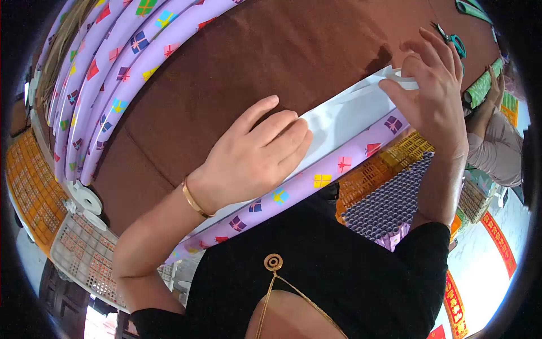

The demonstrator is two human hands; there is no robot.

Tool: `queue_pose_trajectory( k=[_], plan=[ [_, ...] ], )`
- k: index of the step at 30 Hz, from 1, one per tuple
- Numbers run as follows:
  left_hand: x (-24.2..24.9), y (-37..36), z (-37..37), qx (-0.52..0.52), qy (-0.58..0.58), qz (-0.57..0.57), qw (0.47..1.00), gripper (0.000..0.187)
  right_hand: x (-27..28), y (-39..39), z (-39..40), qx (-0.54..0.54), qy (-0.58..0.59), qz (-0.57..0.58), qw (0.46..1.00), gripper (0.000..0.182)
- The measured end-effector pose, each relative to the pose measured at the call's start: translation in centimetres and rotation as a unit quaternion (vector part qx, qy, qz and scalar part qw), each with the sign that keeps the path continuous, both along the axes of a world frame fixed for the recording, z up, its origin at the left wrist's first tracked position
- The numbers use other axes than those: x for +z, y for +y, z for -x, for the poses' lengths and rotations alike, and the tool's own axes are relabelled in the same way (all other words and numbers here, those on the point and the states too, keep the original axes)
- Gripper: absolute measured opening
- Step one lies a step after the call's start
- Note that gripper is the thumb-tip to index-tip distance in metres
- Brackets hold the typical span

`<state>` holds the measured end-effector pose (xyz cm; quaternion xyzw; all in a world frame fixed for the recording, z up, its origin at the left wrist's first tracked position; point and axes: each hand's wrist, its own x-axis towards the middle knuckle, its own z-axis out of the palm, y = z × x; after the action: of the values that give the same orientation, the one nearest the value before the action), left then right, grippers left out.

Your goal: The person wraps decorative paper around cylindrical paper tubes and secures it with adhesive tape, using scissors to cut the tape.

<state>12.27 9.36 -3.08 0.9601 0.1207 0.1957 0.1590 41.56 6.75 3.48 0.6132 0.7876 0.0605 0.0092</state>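
A lilac paper roll printed with gift boxes lies slantwise along the near edge of the brown-covered table, with a strip of its white side showing. Resting on that white strip, my left hand has its fingers apart and holds nothing. My right hand is at the far right end of the paper, thumb and index finger curled round a small white tape roll. Green-handled scissors lie just beyond my right hand.
Several long lilac rolls curve along the left side. White rings sit at the left table edge, near a crate. Many tubes stand below right. At the right, another person's arm touches a green roll.
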Motion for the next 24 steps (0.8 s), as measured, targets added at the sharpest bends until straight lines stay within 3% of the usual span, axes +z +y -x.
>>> queue_pose_trajectory(
  k=[10, 19, 24],
  plan=[
    [-0.2, 0.4, -0.1, 0.011, 0.000, -0.002, 1.000, 0.027, 0.2, 0.4, 2.2, -0.069, -0.029, 0.037, 0.996, 0.027],
    [0.2, 0.7, 0.1, -0.011, 0.060, -0.045, 0.997, 0.032, -0.3, 0.7, 2.5, -0.071, -0.040, 0.024, 0.996, 0.028],
    [-0.1, 1.0, -0.2, -0.019, 0.039, -0.034, 0.998, 0.032, -0.2, 0.7, 2.4, -0.067, -0.031, 0.025, 0.997, 0.030]
  ],
)
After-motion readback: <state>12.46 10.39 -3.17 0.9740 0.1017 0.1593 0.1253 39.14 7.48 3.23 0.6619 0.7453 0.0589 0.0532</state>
